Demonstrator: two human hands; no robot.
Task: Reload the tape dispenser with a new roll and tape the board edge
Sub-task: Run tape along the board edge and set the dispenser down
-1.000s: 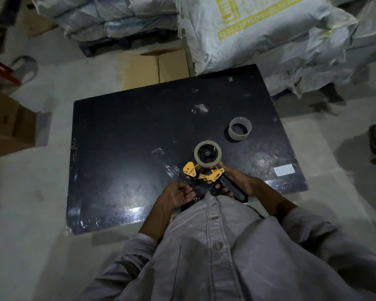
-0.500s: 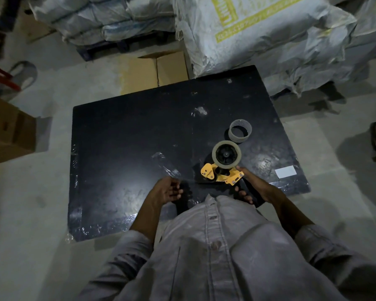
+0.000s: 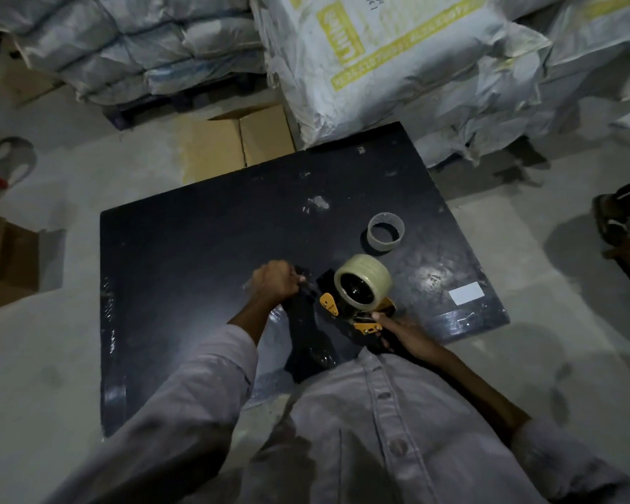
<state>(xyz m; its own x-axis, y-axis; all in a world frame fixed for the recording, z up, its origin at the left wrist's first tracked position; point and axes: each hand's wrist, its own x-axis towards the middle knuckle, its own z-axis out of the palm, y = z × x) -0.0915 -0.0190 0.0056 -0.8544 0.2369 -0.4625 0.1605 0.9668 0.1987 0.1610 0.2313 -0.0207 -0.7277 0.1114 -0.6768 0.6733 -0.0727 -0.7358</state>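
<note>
A black board (image 3: 182, 271) lies flat on the concrete floor. My right hand (image 3: 402, 331) grips the handle of the yellow and black tape dispenser (image 3: 357, 314) above the board's near edge. A full roll of clear tape (image 3: 364, 283) sits on the dispenser's hub. My left hand (image 3: 275, 281) is closed, pinching what looks like the clear tape end, held to the left of the dispenser. An empty tape core (image 3: 385, 231) stands on the board behind the dispenser. A white label (image 3: 466, 293) is stuck near the board's right corner.
Large white sacks (image 3: 379, 67) are stacked behind the board. A cardboard box (image 3: 237, 143) sits at the board's far edge and another box (image 3: 4, 260) is on the left. A person's foot (image 3: 611, 220) is at the right edge.
The view has drawn closer. My left hand has moved up and away from my body onto the board and closed. The dispenser has tilted, so the roll now shows its side.
</note>
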